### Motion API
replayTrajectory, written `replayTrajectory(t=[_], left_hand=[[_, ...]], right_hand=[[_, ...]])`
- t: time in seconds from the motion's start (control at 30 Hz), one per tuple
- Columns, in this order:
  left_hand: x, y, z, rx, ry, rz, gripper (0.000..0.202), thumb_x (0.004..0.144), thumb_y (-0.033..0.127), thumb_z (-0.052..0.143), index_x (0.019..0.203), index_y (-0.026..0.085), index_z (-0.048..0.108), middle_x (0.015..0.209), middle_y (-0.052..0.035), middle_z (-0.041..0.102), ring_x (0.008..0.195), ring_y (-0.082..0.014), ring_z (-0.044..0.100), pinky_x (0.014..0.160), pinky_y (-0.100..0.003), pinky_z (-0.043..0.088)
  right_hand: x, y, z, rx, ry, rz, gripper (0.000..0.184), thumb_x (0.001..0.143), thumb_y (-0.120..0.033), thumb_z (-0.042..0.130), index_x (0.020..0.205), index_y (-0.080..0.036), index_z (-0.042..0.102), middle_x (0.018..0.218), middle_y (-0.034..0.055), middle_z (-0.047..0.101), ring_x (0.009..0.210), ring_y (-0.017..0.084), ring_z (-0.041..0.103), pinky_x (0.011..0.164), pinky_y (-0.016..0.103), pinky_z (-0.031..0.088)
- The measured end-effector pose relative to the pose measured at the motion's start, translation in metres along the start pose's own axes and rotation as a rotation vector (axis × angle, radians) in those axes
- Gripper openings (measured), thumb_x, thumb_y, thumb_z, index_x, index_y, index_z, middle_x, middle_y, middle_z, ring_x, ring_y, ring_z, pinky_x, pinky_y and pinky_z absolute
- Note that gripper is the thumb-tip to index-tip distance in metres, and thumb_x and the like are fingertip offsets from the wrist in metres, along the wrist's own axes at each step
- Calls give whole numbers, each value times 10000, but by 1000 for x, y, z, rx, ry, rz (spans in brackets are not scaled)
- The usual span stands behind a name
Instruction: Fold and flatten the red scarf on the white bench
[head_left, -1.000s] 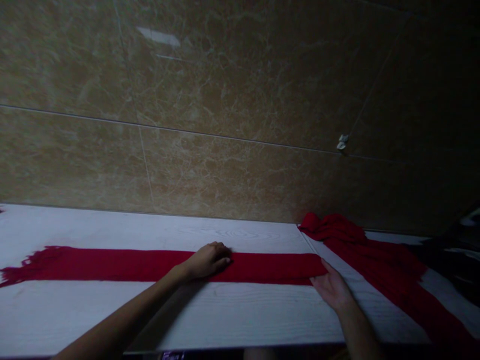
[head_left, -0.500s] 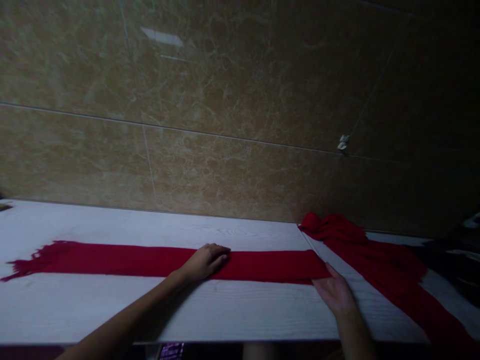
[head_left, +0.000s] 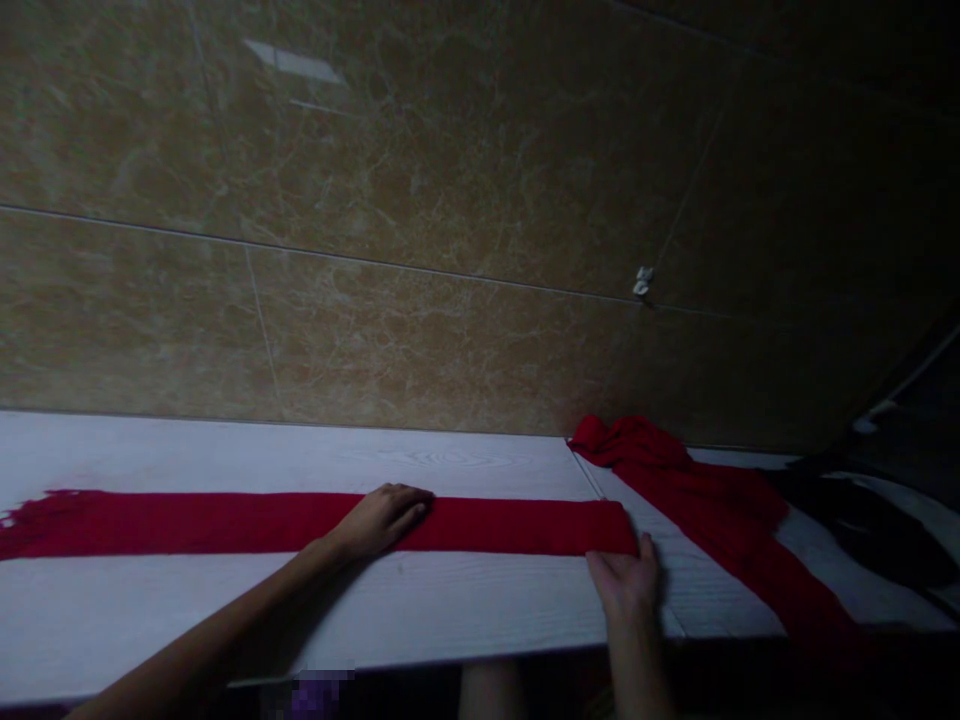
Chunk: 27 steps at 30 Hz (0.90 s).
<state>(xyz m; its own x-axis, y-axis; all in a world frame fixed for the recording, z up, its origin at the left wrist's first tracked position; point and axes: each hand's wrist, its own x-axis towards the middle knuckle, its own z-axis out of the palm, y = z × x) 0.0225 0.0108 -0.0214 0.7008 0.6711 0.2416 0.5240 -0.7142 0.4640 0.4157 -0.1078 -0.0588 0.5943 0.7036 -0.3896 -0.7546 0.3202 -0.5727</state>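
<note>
A long red scarf point(head_left: 225, 522) lies flat in a narrow strip along the white table point(head_left: 450, 610), its fringe at the far left. My left hand point(head_left: 381, 517) rests palm down on the strip near its middle, fingers together and stretched flat. My right hand point(head_left: 625, 583) lies at the strip's right folded end, fingers extended and touching the edge of the cloth.
A second red scarf point(head_left: 697, 500) lies bunched against the brown tiled wall point(head_left: 420, 250) and trails towards the right front. Dark cloth point(head_left: 862, 520) covers the table's far right. The table's front edge runs just below my hands.
The view has shifted a little to the right. My right hand has drawn back slightly at the scarf's folded end; my left hand stays pressed on the strip.
</note>
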Motion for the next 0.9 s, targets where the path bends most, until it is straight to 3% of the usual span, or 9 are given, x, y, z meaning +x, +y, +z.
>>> replayTrajectory(t=[0.23, 0.3, 0.4, 0.53, 0.6, 0.7, 0.9], left_hand=[[3, 1, -10, 41, -80, 22, 494, 1055, 474, 374, 1309, 215, 709, 1267, -102, 759, 1143, -261, 720, 1015, -376, 556], [9, 8, -11, 63, -95, 29, 501, 1054, 498, 378, 1337, 236, 699, 1333, -99, 731, 1218, -281, 691, 1064, -410, 537], [25, 32, -1, 103, -119, 73, 613, 1019, 603, 439, 1489, 236, 583, 1549, -127, 565, 1463, -342, 494, 1211, -522, 402], [47, 67, 30, 160, -249, 193, 974, 891, 759, 575, 1674, 286, 239, 1726, -131, 239, 1592, -408, 216, 1266, -670, 190], [51, 72, 47, 184, -290, 237, 872, 956, 711, 513, 1676, 326, 208, 1737, -109, 195, 1604, -398, 167, 1266, -683, 147], [49, 68, 63, 197, -287, 271, 644, 1059, 569, 394, 1655, 349, 285, 1727, -100, 228, 1607, -363, 175, 1278, -655, 134], [47, 62, 63, 186, -266, 328, 531, 1073, 486, 429, 1600, 429, 390, 1720, -70, 254, 1600, -358, 202, 1279, -648, 137]], right_hand=[[-1, -19, 1, 19, 63, 37, 505, 996, -472, 328, 1178, -178, 696, 920, 97, 787, 987, 260, 740, 1056, 520, 495], [0, -24, 0, 23, 79, 35, 502, 993, -458, 318, 1173, -182, 698, 906, 96, 785, 985, 262, 740, 1036, 513, 507], [1, -28, 1, 33, 69, 39, 485, 993, -446, 328, 1134, -183, 710, 897, 98, 784, 962, 256, 740, 1001, 491, 532], [-3, -35, 8, 31, 49, 61, 466, 1006, -452, 346, 1076, -179, 718, 878, 92, 777, 958, 246, 737, 1004, 470, 539], [-10, -39, 10, 29, 33, 76, 457, 1005, -466, 381, 1069, -163, 717, 899, 101, 774, 985, 242, 733, 1023, 457, 538], [-28, -38, 2, 33, 2, 101, 407, 987, -483, 452, 1091, -182, 706, 997, 93, 773, 1048, 219, 722, 1089, 450, 512], [-77, -19, -48, -54, -90, 86, 383, 951, -461, 522, 1173, -205, 699, 1297, 136, 705, 1271, 234, 649, 1157, 488, 479]])
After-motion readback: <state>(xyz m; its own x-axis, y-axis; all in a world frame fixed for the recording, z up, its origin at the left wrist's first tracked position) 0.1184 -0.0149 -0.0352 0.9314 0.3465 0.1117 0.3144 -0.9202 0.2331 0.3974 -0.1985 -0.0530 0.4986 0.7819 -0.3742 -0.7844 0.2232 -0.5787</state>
